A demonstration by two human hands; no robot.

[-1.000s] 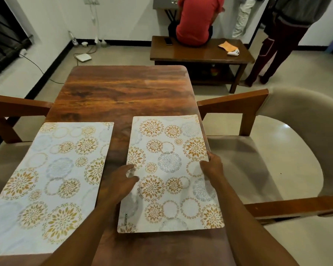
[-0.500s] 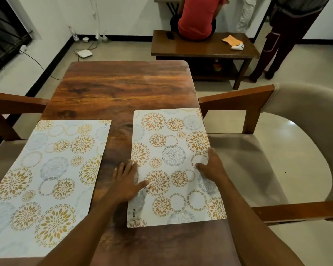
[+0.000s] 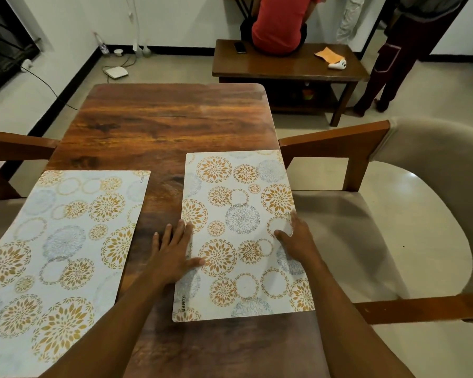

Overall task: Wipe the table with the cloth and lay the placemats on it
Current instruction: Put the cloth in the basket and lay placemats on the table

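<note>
Two white placemats with gold and grey flower rings lie on the dark wooden table. The right placemat sits lengthwise along the table's right edge. My left hand lies flat with fingers straight, over the mat's left edge, thumb on the mat. My right hand presses flat on the mat's right edge. The left placemat lies at a slant on the table's left side, untouched. No cloth is in view.
Wooden armchairs with beige seats flank the table, one on the right and one on the left. Beyond the table stands a low wooden bench with a seated person in red; another person stands at the far right.
My left hand has gone from curled at the mat's left edge to flat with straight fingers. Both hands have slid the right placemat a little to the right and squared it to the table edge.
</note>
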